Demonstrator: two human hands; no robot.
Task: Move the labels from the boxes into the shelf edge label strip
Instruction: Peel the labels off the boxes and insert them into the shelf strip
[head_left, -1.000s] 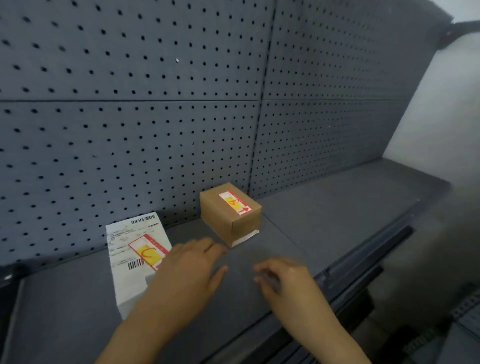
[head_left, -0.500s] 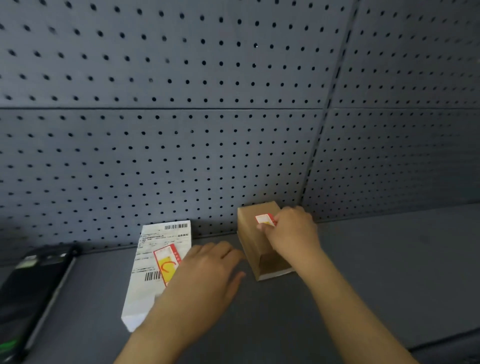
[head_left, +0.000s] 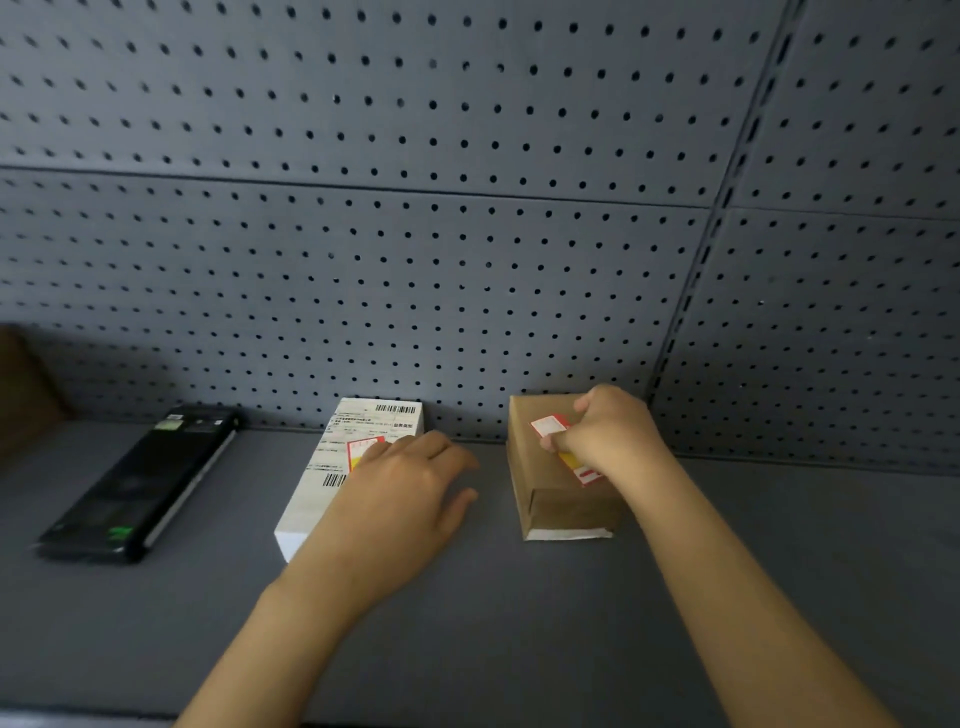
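Observation:
A small brown cardboard box (head_left: 556, 504) stands on the grey shelf (head_left: 519, 613) by the pegboard. On its top lies a red, white and yellow label (head_left: 549, 425). My right hand (head_left: 605, 434) is over the box top and its fingers pinch that label. A flat white box (head_left: 332, 467) with barcodes lies to the left, with a second red and yellow label (head_left: 362, 449) on it. My left hand (head_left: 402, 499) lies with relaxed fingers over the white box's right edge, covering part of that label.
A long black box (head_left: 140, 483) lies on the shelf at the left. Something brown (head_left: 26, 395) sits at the far left edge. A dark grey pegboard wall (head_left: 467, 234) rises behind everything. The shelf's front edge strip is out of view.
My right hand went from the shelf front up to the brown box and took hold of its label. The view shifted left, bringing the black box in. The left hand stays on the white box.

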